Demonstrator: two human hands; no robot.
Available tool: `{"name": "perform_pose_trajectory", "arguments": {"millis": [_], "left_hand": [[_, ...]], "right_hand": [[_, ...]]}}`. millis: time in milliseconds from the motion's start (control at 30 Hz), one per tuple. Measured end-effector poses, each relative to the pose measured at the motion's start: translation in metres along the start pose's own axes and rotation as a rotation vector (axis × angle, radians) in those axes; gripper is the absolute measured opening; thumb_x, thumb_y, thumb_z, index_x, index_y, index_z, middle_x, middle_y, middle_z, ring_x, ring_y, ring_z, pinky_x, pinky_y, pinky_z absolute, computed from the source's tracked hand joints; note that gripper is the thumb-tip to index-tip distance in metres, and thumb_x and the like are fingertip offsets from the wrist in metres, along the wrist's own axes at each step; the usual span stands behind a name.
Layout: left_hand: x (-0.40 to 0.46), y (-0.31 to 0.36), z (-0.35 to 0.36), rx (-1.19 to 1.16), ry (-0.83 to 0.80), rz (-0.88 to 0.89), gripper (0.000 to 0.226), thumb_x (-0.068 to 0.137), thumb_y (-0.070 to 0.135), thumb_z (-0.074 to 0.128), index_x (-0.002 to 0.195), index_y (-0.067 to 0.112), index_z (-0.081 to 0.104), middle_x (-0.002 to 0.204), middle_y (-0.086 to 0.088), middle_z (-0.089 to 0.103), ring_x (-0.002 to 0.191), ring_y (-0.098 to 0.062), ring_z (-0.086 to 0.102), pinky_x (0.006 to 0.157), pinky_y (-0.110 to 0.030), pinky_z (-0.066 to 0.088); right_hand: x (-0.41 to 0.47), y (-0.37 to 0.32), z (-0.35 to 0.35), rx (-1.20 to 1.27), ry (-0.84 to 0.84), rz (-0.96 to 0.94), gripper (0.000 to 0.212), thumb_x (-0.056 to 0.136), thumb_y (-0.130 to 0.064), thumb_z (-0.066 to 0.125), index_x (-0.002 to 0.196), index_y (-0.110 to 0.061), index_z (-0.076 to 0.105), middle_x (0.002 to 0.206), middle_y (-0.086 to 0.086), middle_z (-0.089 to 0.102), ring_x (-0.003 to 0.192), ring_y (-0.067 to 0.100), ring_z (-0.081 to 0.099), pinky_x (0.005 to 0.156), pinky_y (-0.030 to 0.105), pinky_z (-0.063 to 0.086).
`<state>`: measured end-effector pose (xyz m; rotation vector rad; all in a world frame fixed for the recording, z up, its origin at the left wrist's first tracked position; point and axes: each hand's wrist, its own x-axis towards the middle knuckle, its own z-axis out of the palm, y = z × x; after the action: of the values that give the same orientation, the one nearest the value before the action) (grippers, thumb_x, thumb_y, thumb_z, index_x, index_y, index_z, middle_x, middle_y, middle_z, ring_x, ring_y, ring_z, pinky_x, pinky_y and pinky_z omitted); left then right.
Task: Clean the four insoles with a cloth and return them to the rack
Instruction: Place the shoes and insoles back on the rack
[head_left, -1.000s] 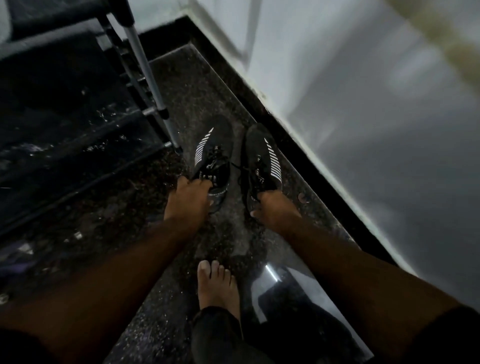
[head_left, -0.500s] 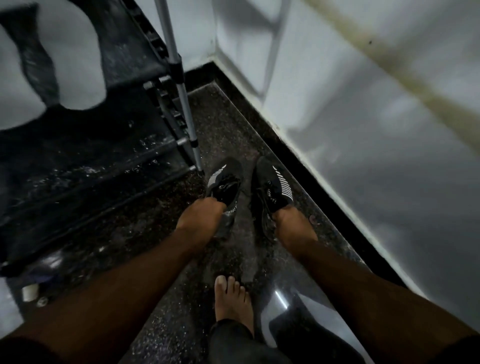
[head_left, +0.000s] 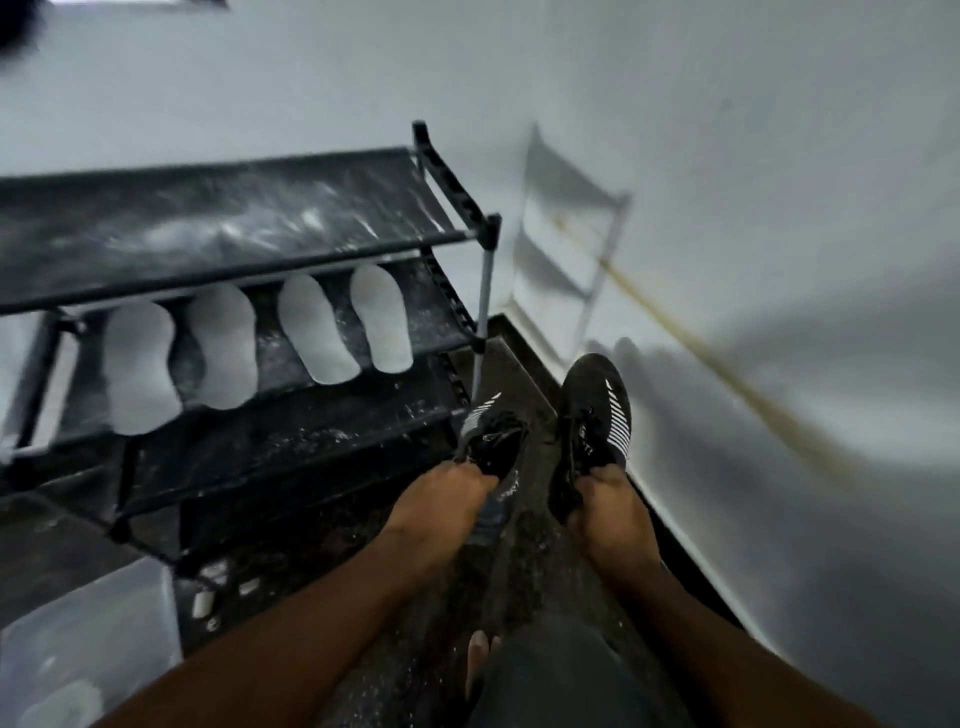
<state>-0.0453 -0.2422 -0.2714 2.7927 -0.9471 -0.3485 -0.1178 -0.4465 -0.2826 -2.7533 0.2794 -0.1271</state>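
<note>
I read four pale insoles (head_left: 260, 353) lying side by side on the middle shelf of the rack (head_left: 234, 228), toes inward, heels over the front edge. Just right of the rack, the left hand (head_left: 441, 499) grips the left shoe (head_left: 491, 441) at its heel opening, and the right hand (head_left: 608, 509) grips the right shoe (head_left: 595, 410) likewise. My guess: the shoes are held to clear them away. No cloth seen.
</note>
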Motion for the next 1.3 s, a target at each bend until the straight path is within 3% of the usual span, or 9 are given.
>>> {"name": "perform_pose_trajectory", "arguments": {"millis": [200,367,533,633,833,1033,1300], "left_hand": [[-0.034,0.028,-0.077,0.013,0.172,0.081,0.028,0.096,0.016,0.058,0.122,0.023,0.062,0.121,-0.003,0.064,0.113,-0.027,0.060,0.095,-0.042,0.051],[-0.070,0.036,-0.150,0.052,0.354,0.055,0.039,0.096,0.005,0.054,0.133,0.014,0.058,0.124,-0.011,0.063,0.114,-0.032,0.058,0.097,-0.046,0.050],[-0.112,0.025,-0.206,0.055,0.477,0.039,0.026,0.096,0.006,0.056,0.120,0.015,0.062,0.112,-0.008,0.064,0.106,-0.028,0.062,0.089,-0.045,0.053],[-0.135,0.009,-0.234,0.084,0.557,-0.042,0.030,0.096,0.004,0.054,0.122,0.017,0.062,0.114,-0.007,0.064,0.108,-0.027,0.061,0.089,-0.045,0.052],[-0.167,-0.053,-0.269,0.134,0.667,-0.187,0.033,0.094,0.003,0.057,0.120,0.022,0.064,0.112,-0.004,0.067,0.103,-0.027,0.063,0.087,-0.044,0.056],[-0.167,-0.113,-0.289,0.259,0.617,-0.362,0.036,0.094,-0.002,0.054,0.125,0.014,0.062,0.114,-0.012,0.067,0.104,-0.033,0.065,0.089,-0.047,0.055],[-0.145,-0.178,-0.297,0.249,0.564,-0.455,0.037,0.094,-0.004,0.053,0.124,0.015,0.064,0.115,-0.012,0.066,0.104,-0.033,0.065,0.088,-0.047,0.057]], "right_hand": [[0.007,-0.037,-0.078,-0.026,0.265,-0.104,0.012,0.066,0.001,0.075,0.077,-0.004,0.071,0.084,0.011,0.061,0.084,0.031,0.055,0.064,0.035,0.049],[0.024,-0.082,-0.142,-0.066,0.347,-0.167,0.018,0.066,0.002,0.071,0.084,-0.004,0.070,0.091,0.013,0.060,0.089,0.032,0.053,0.068,0.031,0.043],[0.039,-0.148,-0.178,-0.026,0.415,-0.336,0.014,0.067,-0.001,0.074,0.080,-0.007,0.071,0.082,0.009,0.060,0.087,0.032,0.051,0.066,0.032,0.041],[0.052,-0.188,-0.184,-0.043,0.396,-0.419,0.017,0.068,-0.009,0.079,0.083,-0.011,0.073,0.081,0.005,0.060,0.089,0.027,0.050,0.065,0.032,0.043],[0.057,-0.267,-0.187,0.016,0.277,-0.487,0.022,0.069,-0.002,0.071,0.090,-0.004,0.074,0.091,0.011,0.063,0.098,0.030,0.052,0.073,0.032,0.044],[0.078,-0.325,-0.166,0.043,0.185,-0.537,0.011,0.072,0.004,0.066,0.082,0.002,0.071,0.087,0.015,0.061,0.089,0.031,0.057,0.064,0.027,0.035],[0.129,-0.380,-0.134,-0.001,0.121,-0.540,0.013,0.077,-0.004,0.066,0.087,-0.007,0.073,0.092,0.013,0.063,0.078,0.029,0.061,0.072,0.037,0.056]]}}
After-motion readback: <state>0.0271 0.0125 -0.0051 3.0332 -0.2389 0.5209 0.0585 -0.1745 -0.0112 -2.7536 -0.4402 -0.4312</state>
